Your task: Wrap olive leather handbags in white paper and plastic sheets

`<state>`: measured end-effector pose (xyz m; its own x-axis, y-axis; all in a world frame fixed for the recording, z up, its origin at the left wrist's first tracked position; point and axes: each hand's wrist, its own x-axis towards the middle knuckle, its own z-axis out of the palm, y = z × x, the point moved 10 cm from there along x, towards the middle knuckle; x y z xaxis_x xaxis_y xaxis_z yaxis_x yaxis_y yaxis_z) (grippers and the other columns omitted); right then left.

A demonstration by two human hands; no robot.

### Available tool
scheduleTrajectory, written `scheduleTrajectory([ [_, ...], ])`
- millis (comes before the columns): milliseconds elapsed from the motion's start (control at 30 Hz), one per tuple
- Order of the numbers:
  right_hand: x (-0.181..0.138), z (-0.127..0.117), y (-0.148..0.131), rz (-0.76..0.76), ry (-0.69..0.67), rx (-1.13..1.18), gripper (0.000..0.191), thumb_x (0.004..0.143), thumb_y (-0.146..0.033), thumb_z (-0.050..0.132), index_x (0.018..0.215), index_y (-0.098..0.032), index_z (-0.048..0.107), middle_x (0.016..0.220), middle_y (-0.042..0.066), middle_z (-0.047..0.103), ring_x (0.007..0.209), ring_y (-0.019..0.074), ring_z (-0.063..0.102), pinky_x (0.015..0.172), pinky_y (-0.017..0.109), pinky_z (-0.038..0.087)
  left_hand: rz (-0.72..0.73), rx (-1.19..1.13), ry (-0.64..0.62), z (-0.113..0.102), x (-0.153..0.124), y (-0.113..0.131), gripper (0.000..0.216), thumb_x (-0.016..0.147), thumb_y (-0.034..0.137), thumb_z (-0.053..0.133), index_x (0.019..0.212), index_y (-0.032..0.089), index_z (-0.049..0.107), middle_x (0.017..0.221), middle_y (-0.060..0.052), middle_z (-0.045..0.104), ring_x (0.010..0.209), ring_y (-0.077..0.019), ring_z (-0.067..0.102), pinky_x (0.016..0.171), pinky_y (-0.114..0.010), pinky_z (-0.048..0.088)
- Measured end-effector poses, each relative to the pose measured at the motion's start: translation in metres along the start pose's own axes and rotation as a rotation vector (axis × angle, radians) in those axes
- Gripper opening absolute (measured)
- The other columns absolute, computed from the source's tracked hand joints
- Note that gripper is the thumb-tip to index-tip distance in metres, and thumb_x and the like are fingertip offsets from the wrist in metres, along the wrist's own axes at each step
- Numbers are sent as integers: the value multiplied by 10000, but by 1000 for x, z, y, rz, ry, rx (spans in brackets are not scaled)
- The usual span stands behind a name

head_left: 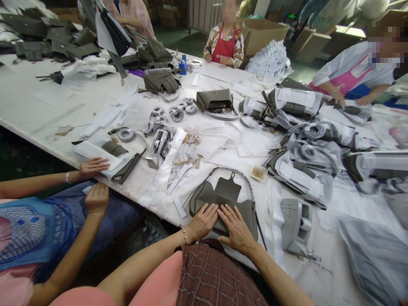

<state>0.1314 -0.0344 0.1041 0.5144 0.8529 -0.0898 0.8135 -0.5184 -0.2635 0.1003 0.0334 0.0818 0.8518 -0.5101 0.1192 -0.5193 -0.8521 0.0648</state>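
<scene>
An olive-grey handbag point(200, 196) lies on the white table in front of me, its flap point(228, 189) pointing away and its strap point(247, 177) arched behind it. My left hand point(204, 221) rests flat on the bag's front, fingers stretched out. Beside it my right hand point(235, 225) lies on the same bag with fingers spread; the fingertips of both hands nearly meet. Neither hand grips anything. Right of the bag stands a grey tape dispenser point(291, 225). A small clear dish point(259, 173) sits beyond the strap.
Wrapped handbags point(301, 176) pile up on the right, near grey plastic bags point(369, 250). Paper tags point(188, 146) and rolled straps point(176, 113) lie mid-table. At left, a co-worker's hands point(95, 197) are by another bag point(114, 148). Other people stand across the table.
</scene>
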Motion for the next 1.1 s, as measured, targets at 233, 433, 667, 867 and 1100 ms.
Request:
scheduleTrajectory([
  [233, -4, 13, 0, -40, 104, -158, 851, 750, -38, 476, 1539, -170, 185, 1554, 75, 335, 1437, 233, 281, 1191, 460, 226, -23, -235, -127, -14, 13, -10, 740, 941, 619, 402, 1407, 45, 421, 1455, -188, 455, 1376, -277, 391, 1124, -429, 294],
  [433, -9, 16, 1, -22, 224, -202, 853, 756, 19, 384, 1548, -169, 129, 1533, 71, 372, 1424, 237, 315, 1192, 498, 207, -78, -303, -54, -17, 20, -20, 638, 982, 571, 340, 1424, 117, 411, 1456, -115, 476, 1385, -261, 371, 1155, -504, 237],
  [667, -7, 24, 3, -60, 229, -158, 740, 900, -464, 535, 1524, -177, 259, 1539, 99, 359, 1419, 296, 320, 1174, 508, 221, -40, -211, -34, -4, 11, -14, 681, 989, 521, 341, 1488, 62, 284, 1545, -131, 331, 1467, -270, 190, 1193, -498, 157],
  [867, 4, 12, 22, -133, 180, -143, 677, 929, -452, 501, 1523, -230, 262, 1531, 42, 383, 1410, 248, 341, 1158, 456, 255, -38, -192, -55, 1, 15, -16, 687, 983, 531, 350, 1501, 90, 259, 1555, -123, 311, 1470, -265, 183, 1186, -491, 189],
  [1100, 9, 12, 35, -151, 213, -197, 720, 864, -427, 566, 1507, -225, 313, 1556, 39, 333, 1422, 265, 304, 1197, 452, 68, -11, -165, -106, -17, 17, -17, 692, 956, 569, 409, 1451, 89, 358, 1504, -160, 393, 1428, -282, 293, 1169, -482, 221],
])
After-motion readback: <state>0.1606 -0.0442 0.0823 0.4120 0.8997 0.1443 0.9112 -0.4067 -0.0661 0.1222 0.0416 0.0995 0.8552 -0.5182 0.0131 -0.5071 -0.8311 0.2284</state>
